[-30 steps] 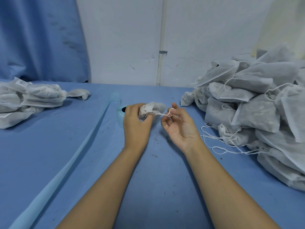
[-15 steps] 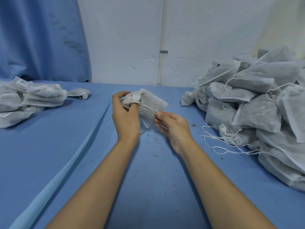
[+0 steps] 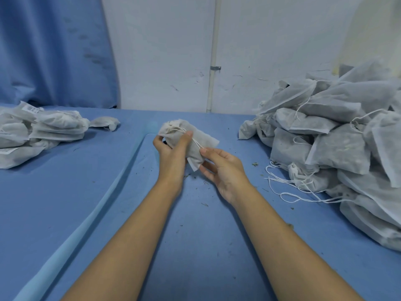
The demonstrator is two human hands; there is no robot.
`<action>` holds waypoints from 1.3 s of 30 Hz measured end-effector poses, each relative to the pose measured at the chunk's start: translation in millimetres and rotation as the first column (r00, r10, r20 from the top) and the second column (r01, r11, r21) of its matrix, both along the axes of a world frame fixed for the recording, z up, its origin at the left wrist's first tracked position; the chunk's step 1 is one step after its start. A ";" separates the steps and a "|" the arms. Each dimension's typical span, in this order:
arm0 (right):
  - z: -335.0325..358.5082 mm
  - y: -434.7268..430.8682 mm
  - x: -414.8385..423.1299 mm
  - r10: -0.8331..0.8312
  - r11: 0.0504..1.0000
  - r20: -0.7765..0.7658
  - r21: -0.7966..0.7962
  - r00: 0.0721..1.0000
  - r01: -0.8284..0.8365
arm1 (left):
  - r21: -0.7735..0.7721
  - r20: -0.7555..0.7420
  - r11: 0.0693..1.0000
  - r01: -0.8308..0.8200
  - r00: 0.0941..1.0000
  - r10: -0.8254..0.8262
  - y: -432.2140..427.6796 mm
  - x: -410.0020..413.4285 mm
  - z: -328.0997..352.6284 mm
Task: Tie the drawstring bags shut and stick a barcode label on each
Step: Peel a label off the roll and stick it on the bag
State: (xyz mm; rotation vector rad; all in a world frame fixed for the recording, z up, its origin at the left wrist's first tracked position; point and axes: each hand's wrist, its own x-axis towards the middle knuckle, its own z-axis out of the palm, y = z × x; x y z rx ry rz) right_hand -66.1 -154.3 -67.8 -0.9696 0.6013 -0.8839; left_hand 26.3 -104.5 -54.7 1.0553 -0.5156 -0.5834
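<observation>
Reaching in from the near edge with both bare forearms, over open blue table cover (image 3: 195,246) speckled with dark crumbs. Gripping the gathered neck of a small white drawstring bag (image 3: 205,140) in the left hand (image 3: 171,153), thumb and fingers curled round it, just above the cover at mid-table. Pinching the bag's white drawstring (image 3: 197,144) between thumb and forefinger of the right hand (image 3: 224,170), with the other fingers loosely bent and the palm turned up. Running up the left side as a pale raised ridge (image 3: 86,224) in the cover, toward the hands. Crowding the right side as a tall heap of filled bags (image 3: 338,148), with loose strings (image 3: 288,193) trailing near the right wrist. Lying far left as a lower stack of bags (image 3: 54,131), showing a white label (image 3: 32,109) with print too small for reading. Closing off the far edge as a white wall (image 3: 162,51) with a pipe (image 3: 213,51) and a blue curtain (image 3: 47,51).
</observation>
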 end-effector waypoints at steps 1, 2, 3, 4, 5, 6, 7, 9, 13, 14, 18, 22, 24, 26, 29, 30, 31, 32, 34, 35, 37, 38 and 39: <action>-0.3 1.5 1.2 0.005 1.000 -0.001 -0.005 1.000 -0.005 | 0.037 0.033 0.999 -0.022 0.999 0.021 -0.7 -3.0 -0.9; -0.5 3.0 2.4 0.008 1.000 -0.003 -0.010 1.000 -0.009 | 0.066 0.069 0.997 -0.049 0.997 0.045 -1.7 -4.4 -1.7; -0.8 4.3 3.6 0.010 1.000 -0.005 -0.012 1.000 -0.010 | 0.089 0.099 0.993 -0.072 0.993 0.063 -2.4 -5.2 -2.1; -1.0 5.3 4.4 0.008 1.000 -0.005 -0.012 1.000 -0.009 | 0.105 0.108 0.991 -0.086 0.991 0.075 -2.7 -5.2 -2.2; -1.0 6.2 5.2 0.005 1.000 -0.003 -0.010 1.000 -0.005 | 0.115 0.094 0.989 -0.090 0.992 0.080 -2.6 -4.6 -2.3; -0.9 7.1 5.6 0.002 1.000 0.001 -0.006 1.000 -0.002 | 0.119 0.060 0.990 -0.081 0.995 0.075 -2.2 -3.2 -2.4; -0.9 7.8 6.2 0.000 1.000 0.007 0.001 1.000 0.000 | 0.112 0.014 0.992 -0.057 0.998 0.056 -1.4 -1.8 -2.1; -0.8 9.5 6.7 0.003 1.000 0.027 0.018 1.000 -0.003 | 0.058 -0.079 0.998 0.018 0.997 -0.013 1.2 0.5 -1.5; -0.5 12.0 9.0 0.003 0.999 0.069 0.045 0.998 -0.006 | -0.009 -0.140 0.999 0.053 0.989 -0.054 4.5 4.1 -1.8; -0.3 12.5 9.9 0.002 0.999 0.081 0.053 0.997 -0.007 | -0.021 -0.147 0.999 0.050 0.988 -0.052 4.9 4.9 -1.5; -1.3 13.7 11.5 -0.015 0.999 0.026 -0.040 1.000 0.016 | -0.038 -0.136 0.997 0.063 0.988 -0.068 6.4 10.2 -0.3; -4.1 11.0 9.6 -0.004 0.994 -0.014 -0.108 1.000 0.002 | -0.025 -0.088 0.997 0.070 0.993 -0.072 7.0 14.3 -2.2; -7.6 10.1 8.1 0.010 0.988 -0.068 -0.152 0.998 -0.020 | -0.029 -0.072 0.998 0.061 0.995 -0.063 7.0 16.3 -3.3; -12.0 9.4 8.0 0.000 0.981 -0.142 -0.194 0.990 -0.028 | -0.027 -0.059 0.999 0.017 0.998 -0.018 7.5 20.8 -3.9; -15.8 7.0 10.4 -0.078 0.969 -0.231 -0.246 0.970 0.019 | 0.018 -0.069 0.993 -0.121 0.990 0.122 10.2 30.9 -4.8; -16.6 6.6 11.9 -0.110 0.960 -0.270 -0.277 0.956 0.033 | 0.027 -0.089 0.986 -0.164 0.982 0.166 11.9 33.9 -5.2; -17.3 6.5 13.4 -0.138 0.949 -0.307 -0.313 0.942 0.036 | 0.039 -0.118 0.978 -0.204 0.971 0.207 13.5 36.6 -5.7; -17.9 6.2 14.7 -0.165 0.932 -0.341 -0.362 0.925 0.033 | 0.059 -0.153 0.969 -0.240 0.957 0.246 14.5 39.5 -6.6; -18.8 5.5 17.0 -0.227 0.880 -0.410 -0.475 0.884 0.006 | 0.126 -0.192 0.946 -0.300 0.928 0.320 15.5 44.7 -10.1; -19.1 4.3 18.2 -0.253 0.856 -0.437 -0.517 0.863 -0.011 | 0.167 -0.186 0.935 -0.312 0.921 0.341 15.4 46.8 -11.9; -18.6 0.8 21.4 -0.275 0.824 -0.476 -0.564 0.835 -0.051 | 0.247 -0.160 0.922 -0.298 0.926 0.342 14.6 49.4 -14.9; -18.0 -1.3 23.8 -0.277 0.811 -0.493 -0.580 0.825 -0.074 | 0.277 -0.143 0.917 -0.286 0.932 0.333 14.1 49.8 -15.2; -17.2 -3.4 26.6 -0.278 0.797 -0.513 -0.595 0.812 -0.103 | 0.296 -0.124 0.915 -0.274 0.939 0.321 13.8 49.5 -15.3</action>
